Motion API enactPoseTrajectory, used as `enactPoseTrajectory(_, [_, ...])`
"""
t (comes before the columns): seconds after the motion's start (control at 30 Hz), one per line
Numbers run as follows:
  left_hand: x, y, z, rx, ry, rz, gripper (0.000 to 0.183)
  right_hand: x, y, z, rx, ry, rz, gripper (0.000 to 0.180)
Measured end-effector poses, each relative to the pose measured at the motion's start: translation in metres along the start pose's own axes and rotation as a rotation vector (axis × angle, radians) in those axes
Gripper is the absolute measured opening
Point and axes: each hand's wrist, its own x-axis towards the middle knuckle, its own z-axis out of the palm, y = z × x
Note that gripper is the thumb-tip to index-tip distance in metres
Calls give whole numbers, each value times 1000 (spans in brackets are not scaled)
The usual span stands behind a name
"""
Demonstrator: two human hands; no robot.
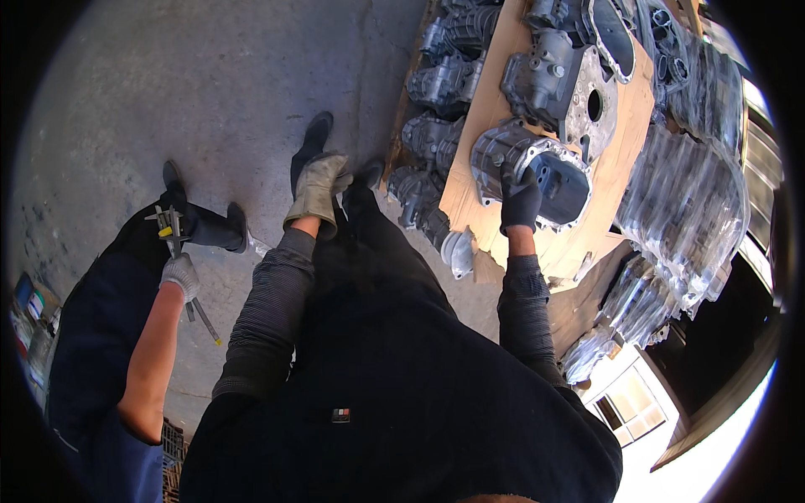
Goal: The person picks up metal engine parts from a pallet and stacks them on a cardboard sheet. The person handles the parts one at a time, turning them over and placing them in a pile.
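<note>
My right hand (521, 198), in a dark glove, grips the near rim of a cast-metal housing (500, 154), probably a gearbox case. Its wide opening faces right and its inside is hollow. The housing lies on a cardboard sheet (468, 182). Just beyond it is a larger metal casting (588, 94) with a flat flange and a round hole. My left hand (319, 187), in a thick beige work glove, hangs before my legs, away from the castings. Its fingers are partly hidden, so whether they hold anything is unclear.
Several castings (434, 135) are stacked along the cardboard's left side. Film-wrapped stacks (685, 195) rise at the right. At the left stands a co-worker, whose gloved hand (180, 276) holds calipers (170, 229). The floor (220, 82) is concrete.
</note>
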Motion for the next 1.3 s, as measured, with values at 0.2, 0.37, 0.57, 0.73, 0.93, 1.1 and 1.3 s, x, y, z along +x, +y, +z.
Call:
enactPoseTrajectory(0.2, [23, 9, -21, 80, -26, -42, 45, 4, -4, 3, -237, -5, 16, 49])
enactPoseTrajectory(0.37, [27, 22, -21, 91, 20, -40, 44, 6, 3, 12, -310, 2, 50, 46])
enactPoseTrajectory(0.57, [35, 28, -6, 145, 10, -52, 48, -2, 16, 18, -331, -2, 18, 45])
enactPoseTrajectory(0.73, [47, 30, 19, 198, -65, -34, 48, -5, 12, 21, -354, 93, -40, 40])
enactPoseTrajectory(0.93, [37, 54, 50, 390, -187, -24, 50, -9, 2, 8, -163, 117, -90, 40])
enactPoseTrajectory(1.1, [41, 81, 33, 457, -206, 34, 59, -89, -34, -28, 247, 414, -303, 31])
enactPoseTrajectory(1.3, [25, 98, 20, 560, -121, 25, 64, -156, 75, -40, 179, 744, 142, 15])
